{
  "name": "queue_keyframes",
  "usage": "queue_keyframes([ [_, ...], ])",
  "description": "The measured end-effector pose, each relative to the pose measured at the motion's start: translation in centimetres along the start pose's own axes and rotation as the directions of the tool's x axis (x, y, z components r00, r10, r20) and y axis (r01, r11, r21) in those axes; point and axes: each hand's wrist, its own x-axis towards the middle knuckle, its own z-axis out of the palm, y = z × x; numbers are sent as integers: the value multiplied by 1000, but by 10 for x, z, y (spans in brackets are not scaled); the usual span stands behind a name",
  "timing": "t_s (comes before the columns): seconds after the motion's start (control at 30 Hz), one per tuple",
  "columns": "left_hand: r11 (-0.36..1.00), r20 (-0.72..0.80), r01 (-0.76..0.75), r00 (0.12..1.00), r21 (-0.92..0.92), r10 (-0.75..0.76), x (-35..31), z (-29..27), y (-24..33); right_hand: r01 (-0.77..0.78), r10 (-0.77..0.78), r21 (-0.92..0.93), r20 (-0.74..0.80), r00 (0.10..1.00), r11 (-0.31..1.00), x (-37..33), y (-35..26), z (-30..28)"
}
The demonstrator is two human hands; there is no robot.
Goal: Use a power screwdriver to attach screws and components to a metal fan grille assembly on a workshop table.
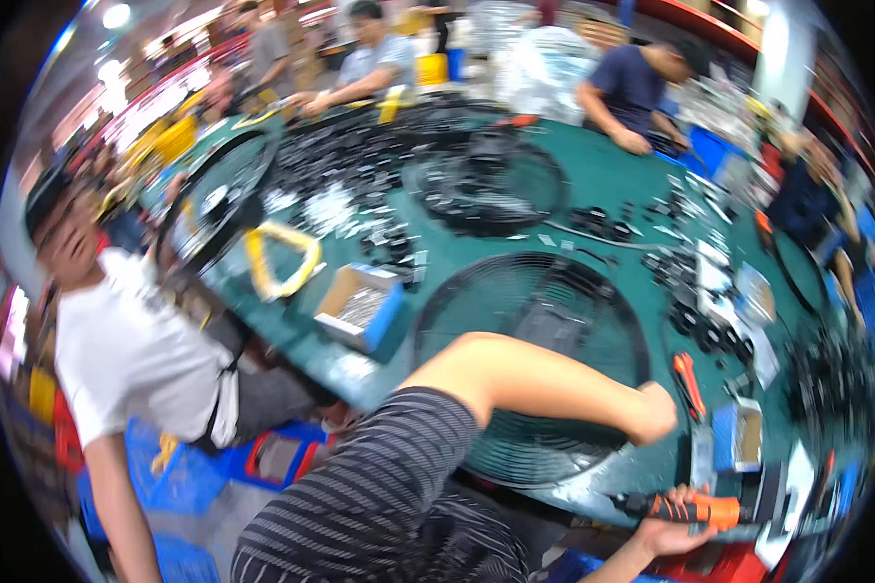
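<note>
2 hands busy: left hand [651,413] balled into a fist on the round black wire fan guard [532,364] lying flat on the green worktop [612,185], right hand [673,528] fingers wrapped around an orange-and-black power screwdriver [690,507] at the near edge.

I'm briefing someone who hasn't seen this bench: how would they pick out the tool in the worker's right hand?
Start at the big green table and find the round black wire fan guard nearest the camera, where the left hand rests on its rim. Just below it, at the table's near edge, the right hand grips the power screwdriver: stubby, orange and black, unlike the slim orange-handled pliers lying untouched above.
</note>
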Motion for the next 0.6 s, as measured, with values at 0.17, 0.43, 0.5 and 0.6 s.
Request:
queue_keyframes([
  [0.17, 997, 18, -33, 999, 74, 32, -2, -1, 2, -33, 38, -34, 153, 988, 999, 2, -4, -3],
  [0.43, 999, -204, -45, 978, 3, 45, 1, 4, 9, -362, 418, -215, 363, 833, 907, 16, 85, 51],
  [0.5, 999, -414, -32, 909, 29, 42, 4, 13, 7, -438, 493, -227, 422, 761, 870, 18, 99, 66],
  [0.6, 1000, -469, 27, 883, 10, -19, 0, 18, -1, -545, 590, -250, 496, 638, 800, 19, 117, 80],
])
